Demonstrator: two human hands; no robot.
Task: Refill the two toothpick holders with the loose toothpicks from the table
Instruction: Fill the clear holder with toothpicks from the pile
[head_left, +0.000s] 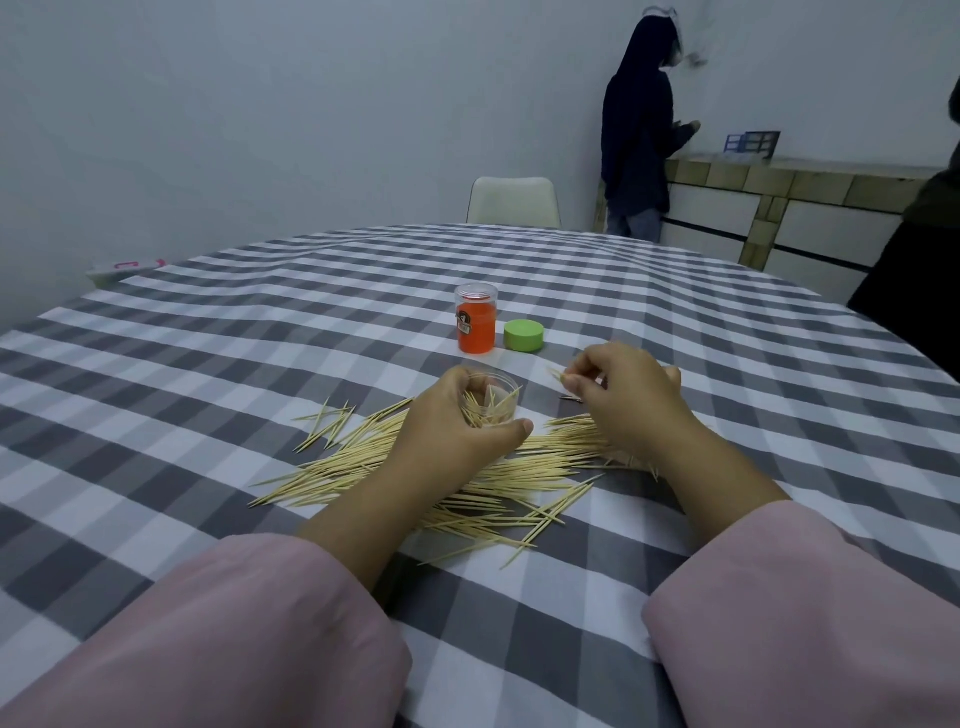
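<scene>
Gripping the clear holder (491, 397) in your left hand (447, 431) mid-table, right hand (618, 395) pinching a few toothpicks (558, 375), you've barely started: most toothpicks (467, 483) lie loose, orange holder (476, 325) waits.

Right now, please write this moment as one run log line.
left hand: grips clear holder | right hand: pinches toothpicks | pile: loose on table | orange holder: upright, closed | green lid: beside it
</scene>
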